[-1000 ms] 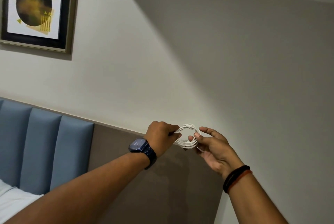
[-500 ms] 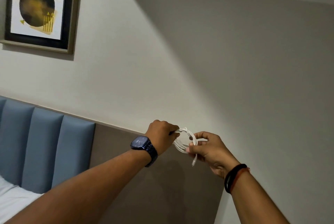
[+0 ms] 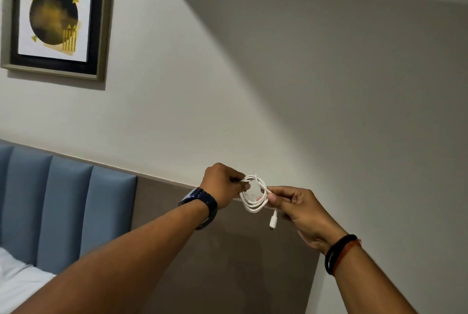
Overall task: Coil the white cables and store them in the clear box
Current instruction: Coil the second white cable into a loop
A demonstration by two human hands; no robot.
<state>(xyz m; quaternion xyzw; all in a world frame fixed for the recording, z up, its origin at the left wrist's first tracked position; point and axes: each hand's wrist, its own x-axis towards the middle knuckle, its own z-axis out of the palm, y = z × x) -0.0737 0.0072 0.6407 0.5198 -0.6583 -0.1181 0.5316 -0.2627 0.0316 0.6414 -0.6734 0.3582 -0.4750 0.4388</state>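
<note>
A pale grey bedroom wall fills most of the view. A framed picture hangs high on the left, with a blue padded headboard below it and a brown wall panel beside that. A corner of white bed sheet shows at the lower left.

Both arms are raised in front of the wall. The white cable is held in the air between the hands, wound into a small coil of several loops. The left hand, with a wristwatch on its wrist, has its fingers curled tight round the coil's left side. The right hand, with a dark wristband, pinches the coil's right side between thumb and fingers. The plug hangs loose just below that pinch.

The risk, as I judge it, lies in that free end. It does not look tucked or locked, so if either hand lets go before it is secured, the springy loops may open and the coil come undone. A hard tug on the plug end could also kink the cable at the connector.

The clear box is not in view, nor are any other cables, so the coil will have to be carried to the box while held closed. Nothing stands in the way of the hands; the wall and headboard lie behind them.
</note>
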